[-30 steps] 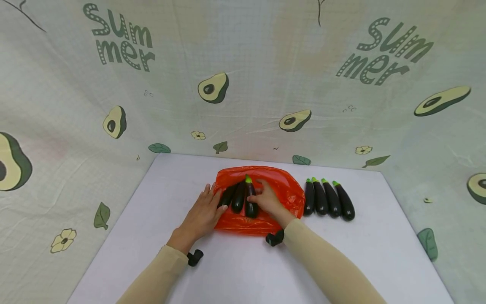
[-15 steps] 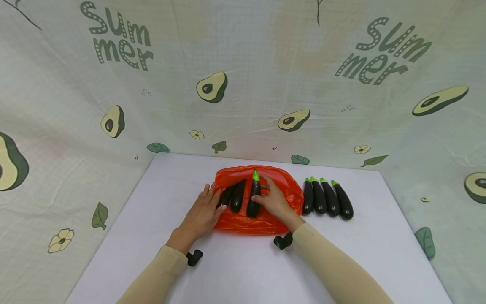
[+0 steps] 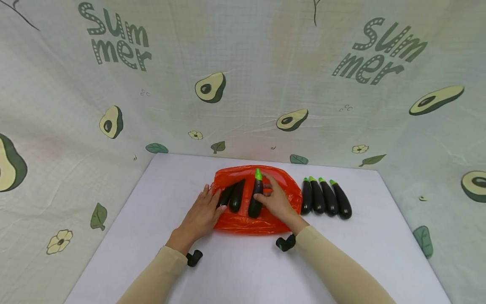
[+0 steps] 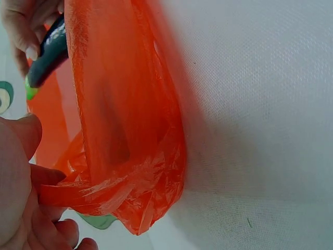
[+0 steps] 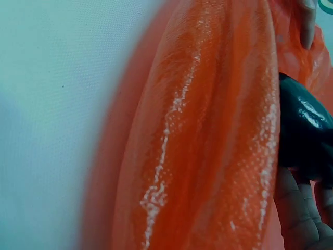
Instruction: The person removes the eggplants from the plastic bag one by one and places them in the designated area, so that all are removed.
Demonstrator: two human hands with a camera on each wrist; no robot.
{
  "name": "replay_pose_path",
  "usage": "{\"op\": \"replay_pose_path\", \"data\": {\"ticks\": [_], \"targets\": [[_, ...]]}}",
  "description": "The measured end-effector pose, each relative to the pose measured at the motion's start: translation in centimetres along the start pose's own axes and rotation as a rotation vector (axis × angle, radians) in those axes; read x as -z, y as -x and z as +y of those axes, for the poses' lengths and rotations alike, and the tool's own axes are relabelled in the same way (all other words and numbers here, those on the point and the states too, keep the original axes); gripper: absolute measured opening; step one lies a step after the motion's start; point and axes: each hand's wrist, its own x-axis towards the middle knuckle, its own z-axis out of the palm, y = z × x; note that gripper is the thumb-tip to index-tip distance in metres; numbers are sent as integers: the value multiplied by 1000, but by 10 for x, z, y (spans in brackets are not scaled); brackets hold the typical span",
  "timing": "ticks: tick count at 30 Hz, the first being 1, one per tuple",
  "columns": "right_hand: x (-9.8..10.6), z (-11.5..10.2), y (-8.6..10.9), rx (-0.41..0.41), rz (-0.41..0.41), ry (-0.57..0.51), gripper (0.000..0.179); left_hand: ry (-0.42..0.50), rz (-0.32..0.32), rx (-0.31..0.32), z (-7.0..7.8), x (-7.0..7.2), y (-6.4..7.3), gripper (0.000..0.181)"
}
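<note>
A red plastic bag lies spread with its mouth open in the head view. My right hand grips an eggplant with a bright green stem, thumb near its middle, over the bag's opening. To its left two more eggplants lie side by side in the bag. My left hand rests on the bag's left edge, fingers extended and thumb apart. In the left wrist view, a fold of the bag lies against the left hand's fingers. The right wrist view shows the held eggplant's dark, glossy body beyond the bag's edge.
Several eggplants lie in a row right of the bag, green stems toward the back. They are on a white table. A cloth with avocado prints hangs behind and at both sides. Black wrist cameras sit under the wrists.
The right hand has shifted the eggplant rightward, away from the two others in the bag, and its stem now tilts right. The left hand has stayed in place on the bag.
</note>
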Motion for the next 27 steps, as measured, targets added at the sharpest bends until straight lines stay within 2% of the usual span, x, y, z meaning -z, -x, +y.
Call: {"op": "replay_pose_path", "data": {"ticks": [7, 27], "targets": [[5, -5, 7, 20, 35, 22, 76, 2, -2, -3, 0, -1, 0, 72], [20, -8, 18, 50, 55, 64, 78, -8, 12, -14, 3, 1, 1, 73]]}}
